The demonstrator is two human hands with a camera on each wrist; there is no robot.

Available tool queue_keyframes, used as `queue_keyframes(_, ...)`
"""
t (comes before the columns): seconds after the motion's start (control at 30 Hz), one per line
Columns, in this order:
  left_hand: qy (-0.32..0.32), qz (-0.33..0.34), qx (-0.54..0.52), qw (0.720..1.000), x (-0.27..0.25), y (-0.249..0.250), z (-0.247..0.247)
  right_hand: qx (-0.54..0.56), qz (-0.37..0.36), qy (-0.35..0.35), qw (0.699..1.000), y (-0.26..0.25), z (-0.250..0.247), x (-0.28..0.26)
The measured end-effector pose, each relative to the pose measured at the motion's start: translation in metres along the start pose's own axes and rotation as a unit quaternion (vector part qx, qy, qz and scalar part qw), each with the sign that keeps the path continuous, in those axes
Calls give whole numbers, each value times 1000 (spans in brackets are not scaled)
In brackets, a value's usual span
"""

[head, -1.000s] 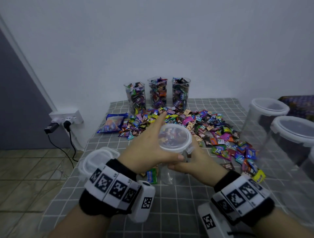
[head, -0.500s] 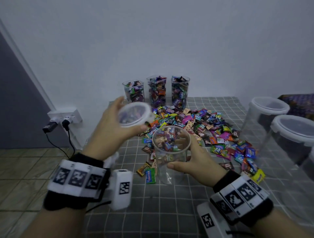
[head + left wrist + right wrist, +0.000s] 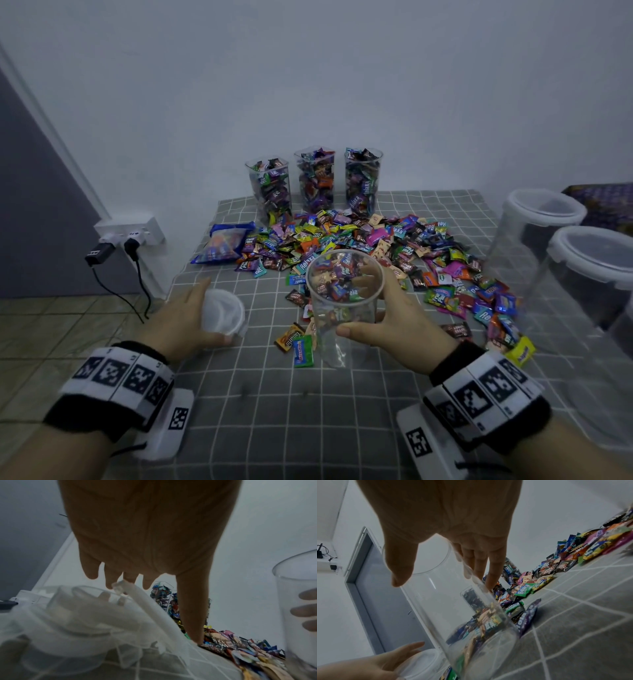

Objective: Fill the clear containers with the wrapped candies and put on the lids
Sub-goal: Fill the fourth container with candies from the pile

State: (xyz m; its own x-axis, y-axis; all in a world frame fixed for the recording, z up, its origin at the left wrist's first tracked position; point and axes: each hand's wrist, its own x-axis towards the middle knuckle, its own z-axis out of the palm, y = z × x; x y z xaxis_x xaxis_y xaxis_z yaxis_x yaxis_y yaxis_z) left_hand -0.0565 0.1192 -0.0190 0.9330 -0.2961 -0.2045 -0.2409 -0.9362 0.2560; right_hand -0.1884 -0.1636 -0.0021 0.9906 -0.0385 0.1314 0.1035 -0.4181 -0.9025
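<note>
A tall clear container (image 3: 329, 346) stands upright at the table's middle, its mouth uncovered; its lower part looks empty. My right hand (image 3: 359, 303) grips it from the right, thumb in front and fingers behind. Through the wall of the container (image 3: 445, 595) the right wrist view shows those fingers. My left hand (image 3: 215, 310) holds a round whitish lid (image 3: 227, 317) low near the table's left edge. In the left wrist view the lid (image 3: 85, 615) lies on other clear lids. A heap of wrapped candies (image 3: 394, 250) is spread behind the container.
Three candy-filled clear containers (image 3: 315, 178) stand without lids at the back by the wall. Two big lidded tubs (image 3: 544, 212) (image 3: 596, 260) crowd the right edge. A blue candy bag (image 3: 224, 245) lies at back left. Loose candies (image 3: 298, 346) lie left of the held container.
My left hand lifted the lid off the container, then carried it left and down to the table's left edge. My right hand kept its grip on the container.
</note>
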Motion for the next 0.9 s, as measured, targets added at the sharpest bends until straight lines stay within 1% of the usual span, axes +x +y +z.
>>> queue_keyframes(0.1, 3, 8, 60, 998, -1, 3, -2, 9, 8, -2, 1000, 0, 1, 0)
queue_keyframes(0.17, 20, 16, 77, 997, -4, 9, -4, 9, 8, -7, 1000, 0, 1, 0)
queue_keyframes(0.27, 35, 61, 24, 997, -14, 29, -5, -11, 14, -40, 999, 3, -2, -1)
queue_keyframes(0.37, 20, 138, -28, 990, -25, 55, -3, -88, 47, -94, 991, 7, -11, -4)
queue_keyframes(0.43, -23, 183, -52, 981, -25, 66, 0, -162, 68, -104, 979, 10, -21, -6)
queue_keyframes(0.5, -92, 209, -75, 971, -20, 75, 2, -234, 93, -111, 961, 13, -32, -4)
queue_keyframes(0.57, -161, 224, -59, 959, -12, 82, 6, -263, 136, -156, 942, 15, -39, 1)
queue_keyframes(0.63, -233, 217, -32, 947, -3, 89, 15, -287, 172, -214, 918, 18, -40, 6)
queue_keyframes(0.7, -294, 194, -36, 935, 3, 97, 23, -303, 188, -247, 901, 23, -36, 14)
queue_keyframes(0.77, -312, 179, -31, 933, 11, 104, 28, -287, 212, -268, 895, 29, -30, 24)
queue_keyframes(0.83, -300, 181, -14, 936, 19, 109, 28, -277, 228, -278, 891, 35, -26, 35)
queue_keyframes(0.9, -289, 175, -8, 941, 27, 114, 27, -272, 232, -270, 894, 37, -24, 45)
